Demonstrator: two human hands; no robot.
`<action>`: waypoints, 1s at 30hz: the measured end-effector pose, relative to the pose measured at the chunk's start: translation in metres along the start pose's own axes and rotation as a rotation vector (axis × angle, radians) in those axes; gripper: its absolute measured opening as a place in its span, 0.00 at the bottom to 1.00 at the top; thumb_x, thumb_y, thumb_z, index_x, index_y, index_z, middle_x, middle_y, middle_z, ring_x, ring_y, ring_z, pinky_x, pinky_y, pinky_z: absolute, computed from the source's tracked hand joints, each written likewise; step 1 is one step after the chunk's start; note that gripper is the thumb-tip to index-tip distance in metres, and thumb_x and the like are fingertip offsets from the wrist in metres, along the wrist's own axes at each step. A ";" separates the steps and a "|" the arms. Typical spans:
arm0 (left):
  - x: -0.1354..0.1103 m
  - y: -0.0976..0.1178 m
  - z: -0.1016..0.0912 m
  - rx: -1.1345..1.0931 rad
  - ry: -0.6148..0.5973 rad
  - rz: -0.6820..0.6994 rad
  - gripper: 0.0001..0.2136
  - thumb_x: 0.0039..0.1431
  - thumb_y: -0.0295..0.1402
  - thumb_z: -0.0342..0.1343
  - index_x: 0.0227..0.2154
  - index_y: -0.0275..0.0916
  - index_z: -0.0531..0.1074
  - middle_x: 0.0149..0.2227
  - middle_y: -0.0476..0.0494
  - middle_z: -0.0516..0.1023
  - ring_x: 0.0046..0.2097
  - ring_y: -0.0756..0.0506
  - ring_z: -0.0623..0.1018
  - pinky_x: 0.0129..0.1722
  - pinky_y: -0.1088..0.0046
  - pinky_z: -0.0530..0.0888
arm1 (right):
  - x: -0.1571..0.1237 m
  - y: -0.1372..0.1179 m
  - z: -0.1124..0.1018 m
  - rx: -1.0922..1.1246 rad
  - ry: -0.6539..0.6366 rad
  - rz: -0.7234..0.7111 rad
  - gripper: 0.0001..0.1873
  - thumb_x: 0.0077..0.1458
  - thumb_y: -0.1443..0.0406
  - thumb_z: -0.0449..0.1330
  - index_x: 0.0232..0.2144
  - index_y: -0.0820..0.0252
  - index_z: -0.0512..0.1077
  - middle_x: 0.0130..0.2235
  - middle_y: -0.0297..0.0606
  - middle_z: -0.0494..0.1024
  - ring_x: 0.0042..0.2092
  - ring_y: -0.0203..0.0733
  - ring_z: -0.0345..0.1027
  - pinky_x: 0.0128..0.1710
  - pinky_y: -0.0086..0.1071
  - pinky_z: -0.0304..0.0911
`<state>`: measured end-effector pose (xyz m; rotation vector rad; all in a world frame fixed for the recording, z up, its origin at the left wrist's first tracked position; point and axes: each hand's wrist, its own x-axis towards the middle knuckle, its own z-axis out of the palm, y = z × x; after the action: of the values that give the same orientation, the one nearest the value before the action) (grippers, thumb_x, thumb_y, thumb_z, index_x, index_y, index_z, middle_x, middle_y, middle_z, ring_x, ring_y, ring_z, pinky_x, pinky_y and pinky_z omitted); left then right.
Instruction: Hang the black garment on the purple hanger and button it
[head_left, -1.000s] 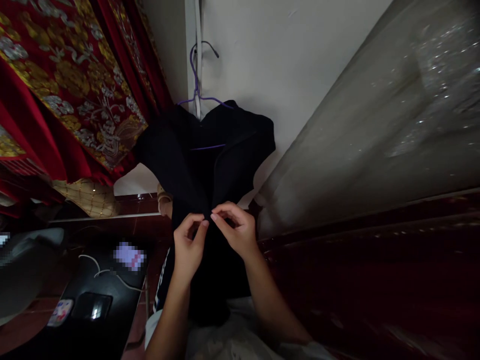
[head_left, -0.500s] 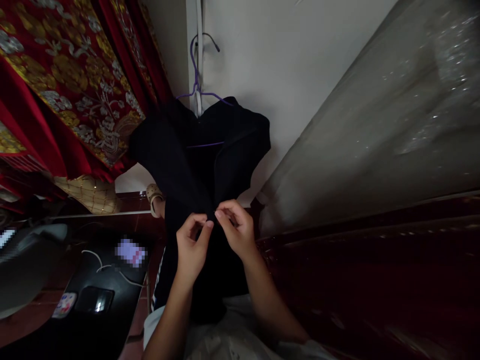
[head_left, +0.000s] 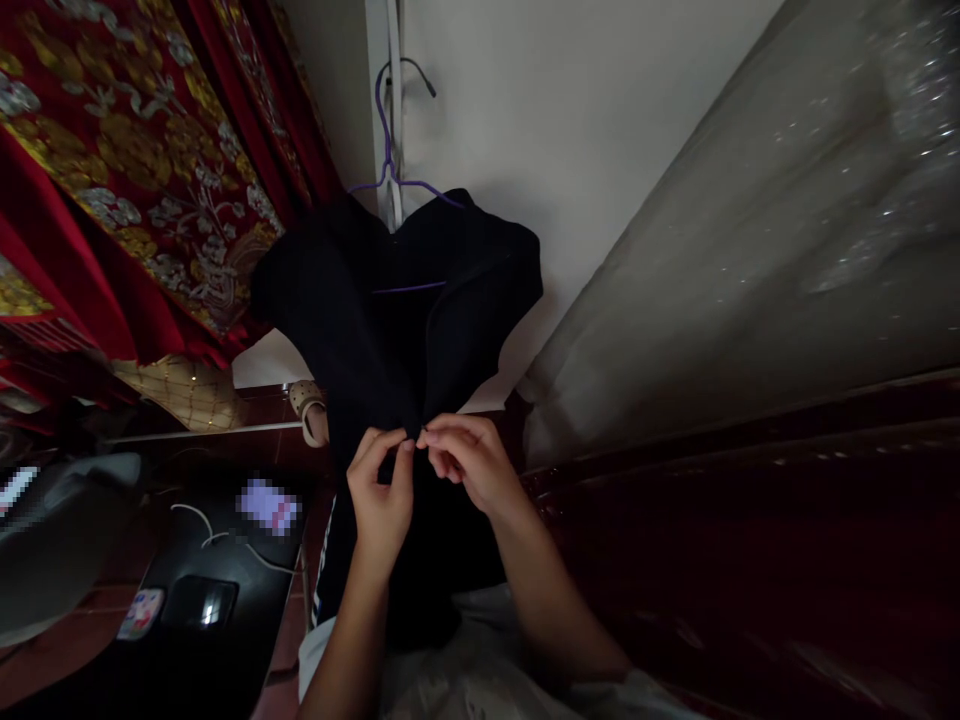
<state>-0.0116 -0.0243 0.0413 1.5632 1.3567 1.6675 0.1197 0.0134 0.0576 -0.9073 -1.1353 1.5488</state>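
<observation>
A black garment [head_left: 390, 320] hangs on a purple hanger [head_left: 390, 170] against a white wall. My left hand [head_left: 381, 495] and my right hand [head_left: 469, 465] meet at the garment's front opening, low on the chest. Both pinch the dark cloth with thumb and fingertips, which touch each other. What small part lies between the fingers is too dark to make out. My forearms rise from the bottom of the view.
Red cloth with gold flowers [head_left: 127, 170] hangs at the left. A dark table [head_left: 187, 600] at lower left carries a mouse-like device [head_left: 199, 603] and a white cable [head_left: 202, 535]. A sheer glittering curtain [head_left: 750, 250] fills the right, above dark red wood [head_left: 750, 560].
My two hands have closed in so their fingertips now touch on the cloth. The view has drifted slightly; the garment sits a little higher and further left.
</observation>
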 end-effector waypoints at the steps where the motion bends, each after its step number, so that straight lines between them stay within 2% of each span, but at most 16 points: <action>1: 0.001 -0.003 -0.001 0.003 -0.006 0.008 0.06 0.68 0.32 0.58 0.37 0.40 0.78 0.34 0.46 0.75 0.38 0.47 0.75 0.41 0.72 0.71 | 0.003 0.000 0.000 0.071 -0.060 0.085 0.09 0.47 0.59 0.64 0.23 0.58 0.76 0.14 0.27 0.65 0.15 0.29 0.49 0.16 0.26 0.41; 4: 0.007 -0.014 -0.005 0.014 -0.018 -0.005 0.05 0.69 0.32 0.56 0.36 0.39 0.76 0.35 0.46 0.75 0.39 0.46 0.75 0.42 0.72 0.71 | 0.023 -0.010 0.000 0.237 -0.213 0.265 0.09 0.42 0.59 0.65 0.22 0.60 0.76 0.11 0.23 0.57 0.14 0.25 0.40 0.14 0.25 0.34; 6: 0.013 -0.023 -0.004 0.030 -0.024 -0.023 0.05 0.69 0.32 0.56 0.37 0.39 0.74 0.36 0.46 0.75 0.40 0.46 0.75 0.42 0.72 0.71 | 0.049 -0.029 0.000 0.300 -0.199 0.297 0.08 0.44 0.61 0.65 0.24 0.60 0.76 0.12 0.21 0.53 0.15 0.24 0.37 0.14 0.24 0.34; 8: 0.016 -0.033 0.003 0.044 -0.054 -0.032 0.04 0.68 0.32 0.55 0.37 0.39 0.73 0.35 0.46 0.74 0.39 0.46 0.75 0.42 0.72 0.71 | 0.083 -0.059 0.001 0.327 -0.115 0.253 0.06 0.50 0.64 0.64 0.25 0.61 0.74 0.14 0.21 0.53 0.16 0.24 0.38 0.13 0.22 0.36; 11: 0.016 -0.045 0.022 0.039 -0.147 -0.050 0.04 0.68 0.32 0.54 0.36 0.39 0.71 0.34 0.46 0.74 0.39 0.46 0.76 0.42 0.72 0.70 | 0.135 -0.112 0.004 0.320 0.037 0.045 0.08 0.57 0.68 0.62 0.25 0.62 0.71 0.17 0.23 0.59 0.16 0.22 0.42 0.13 0.19 0.40; 13: 0.015 -0.050 0.034 0.019 -0.212 -0.075 0.05 0.69 0.32 0.54 0.37 0.38 0.70 0.34 0.47 0.74 0.39 0.46 0.75 0.41 0.73 0.70 | 0.157 -0.138 0.007 0.304 0.092 -0.032 0.10 0.60 0.68 0.60 0.25 0.61 0.69 0.19 0.25 0.62 0.17 0.23 0.44 0.13 0.19 0.41; 15: 0.017 -0.054 0.039 0.005 -0.286 -0.100 0.04 0.68 0.32 0.54 0.37 0.38 0.71 0.33 0.48 0.74 0.37 0.47 0.75 0.39 0.74 0.70 | 0.164 -0.149 0.009 0.284 0.124 -0.078 0.11 0.62 0.67 0.59 0.26 0.61 0.69 0.19 0.26 0.63 0.17 0.23 0.46 0.14 0.19 0.43; 17: 0.027 -0.053 0.035 0.028 -0.411 -0.107 0.04 0.66 0.30 0.56 0.35 0.37 0.71 0.32 0.48 0.74 0.35 0.48 0.75 0.38 0.74 0.70 | 0.160 -0.147 0.010 0.258 0.128 -0.121 0.11 0.62 0.65 0.60 0.27 0.61 0.70 0.19 0.26 0.65 0.18 0.24 0.49 0.15 0.20 0.44; 19: 0.048 -0.046 0.023 0.086 -0.560 -0.058 0.01 0.64 0.28 0.58 0.36 0.37 0.73 0.33 0.47 0.77 0.37 0.47 0.77 0.40 0.72 0.71 | 0.153 -0.140 0.008 0.232 0.120 -0.159 0.11 0.61 0.61 0.63 0.28 0.60 0.70 0.19 0.26 0.65 0.18 0.25 0.50 0.16 0.21 0.45; 21: 0.080 -0.029 0.010 0.147 -0.623 0.061 0.06 0.62 0.26 0.60 0.41 0.38 0.76 0.39 0.44 0.80 0.41 0.46 0.80 0.43 0.69 0.74 | 0.146 -0.133 0.006 0.210 0.124 -0.197 0.14 0.61 0.58 0.64 0.28 0.59 0.70 0.19 0.25 0.65 0.18 0.25 0.50 0.16 0.22 0.45; 22: 0.100 -0.018 0.005 0.172 -0.568 0.142 0.09 0.62 0.26 0.60 0.45 0.39 0.76 0.41 0.43 0.81 0.42 0.45 0.80 0.45 0.68 0.75 | 0.144 -0.132 0.005 0.197 0.131 -0.220 0.15 0.61 0.56 0.64 0.28 0.59 0.69 0.19 0.25 0.64 0.18 0.25 0.51 0.16 0.22 0.45; 24: 0.143 0.007 0.000 0.179 -0.363 0.302 0.11 0.67 0.28 0.57 0.51 0.41 0.75 0.41 0.44 0.81 0.41 0.47 0.80 0.46 0.67 0.76 | 0.140 -0.132 0.004 0.165 0.131 -0.270 0.16 0.61 0.55 0.62 0.27 0.59 0.68 0.19 0.26 0.64 0.18 0.26 0.51 0.16 0.23 0.45; 26: 0.185 0.027 0.003 0.178 -0.187 0.500 0.13 0.71 0.33 0.55 0.56 0.44 0.72 0.43 0.45 0.81 0.40 0.48 0.79 0.44 0.67 0.76 | 0.137 -0.136 0.004 0.116 0.105 -0.323 0.15 0.61 0.58 0.61 0.26 0.58 0.68 0.19 0.27 0.64 0.18 0.27 0.51 0.16 0.23 0.44; 27: 0.203 0.035 0.007 0.186 -0.154 0.596 0.13 0.73 0.35 0.54 0.57 0.44 0.72 0.44 0.44 0.81 0.40 0.47 0.78 0.43 0.67 0.76 | 0.136 -0.137 0.003 0.078 0.092 -0.348 0.14 0.61 0.59 0.60 0.25 0.58 0.68 0.19 0.27 0.65 0.18 0.27 0.50 0.16 0.24 0.43; 30: 0.232 0.045 0.024 0.325 -0.148 0.731 0.09 0.73 0.38 0.54 0.42 0.42 0.78 0.36 0.45 0.80 0.36 0.47 0.77 0.39 0.67 0.73 | 0.139 -0.135 0.000 -0.057 0.104 -0.415 0.14 0.59 0.62 0.62 0.23 0.58 0.67 0.19 0.28 0.65 0.19 0.28 0.50 0.16 0.24 0.43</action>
<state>-0.0315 0.1649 0.1839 2.5414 1.0755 1.7061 0.1216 0.1601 0.1840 -0.7236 -1.2082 1.1249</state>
